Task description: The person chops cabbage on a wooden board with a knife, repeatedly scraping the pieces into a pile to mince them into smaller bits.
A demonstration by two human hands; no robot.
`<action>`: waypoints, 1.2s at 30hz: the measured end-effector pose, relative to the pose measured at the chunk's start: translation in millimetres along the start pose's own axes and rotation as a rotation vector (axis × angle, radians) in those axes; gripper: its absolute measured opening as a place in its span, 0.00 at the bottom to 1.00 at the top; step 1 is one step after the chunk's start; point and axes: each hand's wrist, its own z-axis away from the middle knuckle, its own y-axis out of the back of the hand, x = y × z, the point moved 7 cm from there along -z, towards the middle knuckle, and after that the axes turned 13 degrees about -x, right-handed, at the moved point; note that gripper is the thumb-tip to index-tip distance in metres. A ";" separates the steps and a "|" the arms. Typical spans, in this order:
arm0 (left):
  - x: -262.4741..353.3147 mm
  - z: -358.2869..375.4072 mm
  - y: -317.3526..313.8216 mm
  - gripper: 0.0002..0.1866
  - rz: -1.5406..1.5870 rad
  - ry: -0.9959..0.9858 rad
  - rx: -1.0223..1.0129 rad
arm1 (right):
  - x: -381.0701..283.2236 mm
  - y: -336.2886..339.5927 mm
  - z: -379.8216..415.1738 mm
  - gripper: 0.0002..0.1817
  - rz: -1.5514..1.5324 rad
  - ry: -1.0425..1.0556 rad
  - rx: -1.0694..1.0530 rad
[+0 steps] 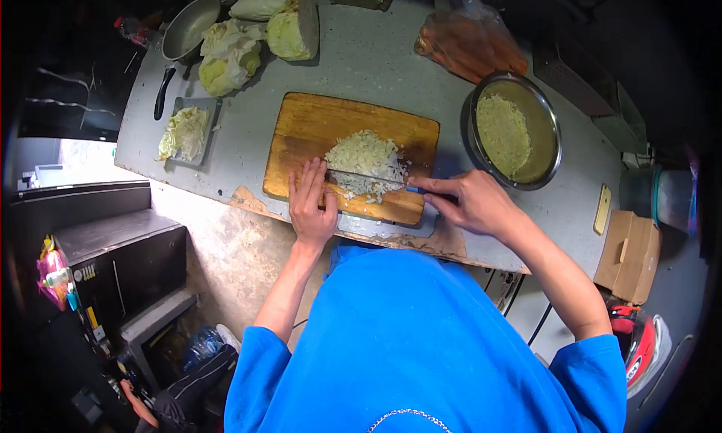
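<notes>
A wooden cutting board (301, 136) lies near the table's front edge, with a pile of finely chopped pale cabbage (365, 154) on it. A knife (368, 177) lies across the pile, its blade seen edge-on from above. Around the knife's handle at the right, my right hand (466, 200) is closed, index finger stretched forward along it. My left hand (310, 203) rests flat on the board's lower left, fingers slightly apart, its fingertips beside the blade's far end and the cabbage. Small chopped bits lie below the blade.
A metal bowl (541, 166) of chopped cabbage stands right of the board. Cabbage heads (293, 34), an empty bowl (190, 28) and a tray (197, 158) with leaves are at the left. A bag of carrots (470, 45) lies behind. A phone (602, 209) lies at right.
</notes>
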 end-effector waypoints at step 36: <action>1.9 2.4 0.1 0.24 -0.031 -0.015 -0.050 | 17.7 -17.0 2.7 0.21 0.002 0.084 0.046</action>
